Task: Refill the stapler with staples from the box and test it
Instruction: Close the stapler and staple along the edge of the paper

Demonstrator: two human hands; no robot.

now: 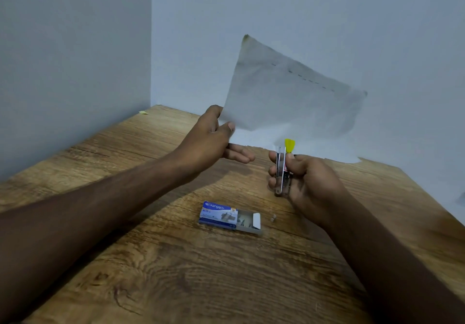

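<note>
My left hand [216, 137] pinches the lower left corner of a white paper sheet [289, 92] and holds it up above the far side of the table. A row of several staples runs along the sheet's upper edge. My right hand [302, 177] grips a small stapler [283, 170] upright, its yellow end pointing up just below the paper. A blue staple box [222, 215] lies on the wooden table [176, 260] between my arms, its tray slid out to the right with loose staples inside.
A small clump of staples [273, 218] lies on the table just right of the box. A tiny yellow scrap [144, 112] sits at the far left corner by the wall. Grey walls close the table on the left and back.
</note>
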